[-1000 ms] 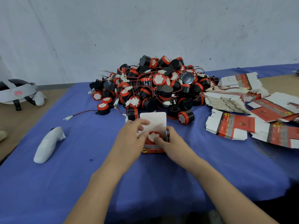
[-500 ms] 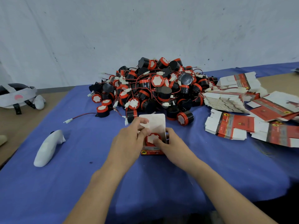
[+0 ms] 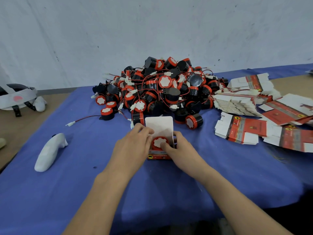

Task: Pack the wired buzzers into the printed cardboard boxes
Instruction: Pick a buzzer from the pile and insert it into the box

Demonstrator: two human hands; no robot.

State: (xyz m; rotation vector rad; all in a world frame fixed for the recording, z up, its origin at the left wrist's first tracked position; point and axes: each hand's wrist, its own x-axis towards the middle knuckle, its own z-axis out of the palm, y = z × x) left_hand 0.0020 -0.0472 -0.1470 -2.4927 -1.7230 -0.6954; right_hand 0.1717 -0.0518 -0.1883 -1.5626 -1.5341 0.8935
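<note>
A small printed red cardboard box [image 3: 158, 156] stands on the blue cloth in front of me, its white lid flap [image 3: 159, 125] raised. A buzzer [image 3: 159, 142] with a red rim and white face sits in the box mouth. My left hand [image 3: 133, 146] grips the box's left side, fingers curled over its top edge. My right hand [image 3: 181, 148] holds the right side, its thumb pressing on the buzzer's face. Behind the box lies a big heap of black and red wired buzzers [image 3: 162, 89].
Stacks of flat unfolded boxes [image 3: 240, 129] lie at the right on the blue cloth [image 3: 84, 184]. A white controller [image 3: 49, 151] rests at the left. A headset with a strap [image 3: 17, 97] sits on the bare table at far left. A loose buzzer with its wire [image 3: 106, 113] lies near the heap.
The buzzer has sunk a little deeper into the box under my right thumb. Both hands stay on the box.
</note>
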